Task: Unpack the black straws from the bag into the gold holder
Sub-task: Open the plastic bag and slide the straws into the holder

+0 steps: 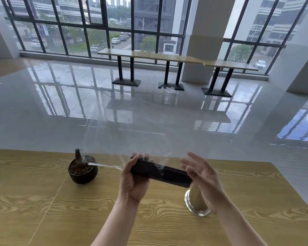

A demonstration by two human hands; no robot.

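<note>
The black straws (160, 172) are gripped at one end by the left hand (133, 181) and held level above the worktop (78, 210), the clear bag (159, 168) loose about them. The right hand (201, 176) is spread open beside the far end, holding nothing. The gold holder (196, 201) stands just below. Stripping the bag seems in hand; next the film must be pulled clear and the bundle upended. Beyond lie a glossy floor (149, 112) and tall windows (96, 23).
</note>
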